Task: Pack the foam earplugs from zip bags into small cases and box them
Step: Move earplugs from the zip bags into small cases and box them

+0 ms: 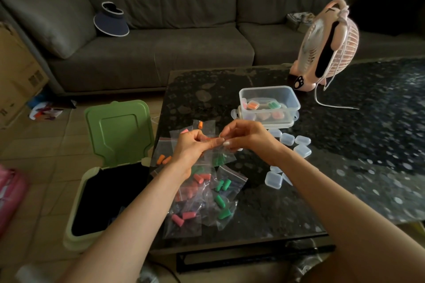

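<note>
Holding both hands up over the left part of the dark speckled glass-topped bench (345, 122), I have one small clear zip bag (231, 156) of green foam earplugs (218, 159) between them. My left hand (195, 145) has its fingers curled and pinches one side of the bag's top. My right hand (243, 135) pinches the other side between thumb and fingertips. The bag hangs just under the knuckles; I cannot tell whether its bottom touches anything beneath.

Under my wrists, a loose heap of clear zip bags (197, 193) runs along the bench's left edge toward the near-left corner, with orange, pink and green plugs inside. Beyond my hands, toward the middle of the bench, a clear rectangular plastic box (294, 101) sits on top of a lidded clear container (285, 124); the box holds small cases filled with orange and green plugs. Small translucent cases (287, 139) lie scattered to the right of my hands. A pale green flip-lid bin (119, 133) stands open on the floor against the bench's left edge, and a pink desk fan (326, 46) stands near the far edge.
</note>
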Demonstrator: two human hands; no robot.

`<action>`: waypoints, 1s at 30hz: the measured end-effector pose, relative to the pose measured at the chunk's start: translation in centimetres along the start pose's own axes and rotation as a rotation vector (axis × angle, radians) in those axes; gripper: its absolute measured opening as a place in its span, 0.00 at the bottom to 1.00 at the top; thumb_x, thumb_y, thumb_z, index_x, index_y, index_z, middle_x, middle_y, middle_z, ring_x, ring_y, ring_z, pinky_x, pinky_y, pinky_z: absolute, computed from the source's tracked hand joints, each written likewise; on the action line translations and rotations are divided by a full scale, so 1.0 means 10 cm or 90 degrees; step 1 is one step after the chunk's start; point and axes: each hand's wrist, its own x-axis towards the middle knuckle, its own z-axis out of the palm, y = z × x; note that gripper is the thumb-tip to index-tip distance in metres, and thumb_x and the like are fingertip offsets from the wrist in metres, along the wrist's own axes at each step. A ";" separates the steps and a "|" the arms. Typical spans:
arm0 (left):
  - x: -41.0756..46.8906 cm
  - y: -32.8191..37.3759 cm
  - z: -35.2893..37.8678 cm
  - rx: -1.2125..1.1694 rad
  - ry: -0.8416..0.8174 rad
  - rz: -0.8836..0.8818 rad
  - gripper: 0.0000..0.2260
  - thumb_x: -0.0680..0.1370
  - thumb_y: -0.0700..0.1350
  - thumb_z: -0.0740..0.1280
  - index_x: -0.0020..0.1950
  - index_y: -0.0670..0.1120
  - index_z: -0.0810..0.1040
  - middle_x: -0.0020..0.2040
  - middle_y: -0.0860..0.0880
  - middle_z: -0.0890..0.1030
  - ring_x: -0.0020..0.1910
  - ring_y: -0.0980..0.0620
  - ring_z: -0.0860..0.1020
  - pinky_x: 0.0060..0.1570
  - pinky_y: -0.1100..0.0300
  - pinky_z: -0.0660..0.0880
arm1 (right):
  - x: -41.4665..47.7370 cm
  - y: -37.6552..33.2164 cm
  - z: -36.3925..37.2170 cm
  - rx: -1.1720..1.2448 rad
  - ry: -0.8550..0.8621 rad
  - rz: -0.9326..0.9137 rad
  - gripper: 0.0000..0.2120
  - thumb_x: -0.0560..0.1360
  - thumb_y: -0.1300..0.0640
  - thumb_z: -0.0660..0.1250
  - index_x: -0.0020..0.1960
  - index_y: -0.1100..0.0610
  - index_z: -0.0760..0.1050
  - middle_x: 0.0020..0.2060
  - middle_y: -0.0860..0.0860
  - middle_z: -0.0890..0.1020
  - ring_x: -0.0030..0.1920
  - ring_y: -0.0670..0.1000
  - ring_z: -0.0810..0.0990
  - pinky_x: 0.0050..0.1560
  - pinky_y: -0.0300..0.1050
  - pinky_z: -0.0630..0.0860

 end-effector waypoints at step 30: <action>0.09 0.01 -0.21 0.245 -0.206 0.303 0.09 0.71 0.37 0.72 0.35 0.47 0.76 0.44 0.54 0.79 0.44 0.54 0.75 0.44 0.70 0.68 | -0.03 0.00 -0.06 -0.107 -0.059 0.148 0.02 0.73 0.65 0.69 0.46 0.61 0.79 0.36 0.55 0.81 0.34 0.48 0.79 0.41 0.39 0.80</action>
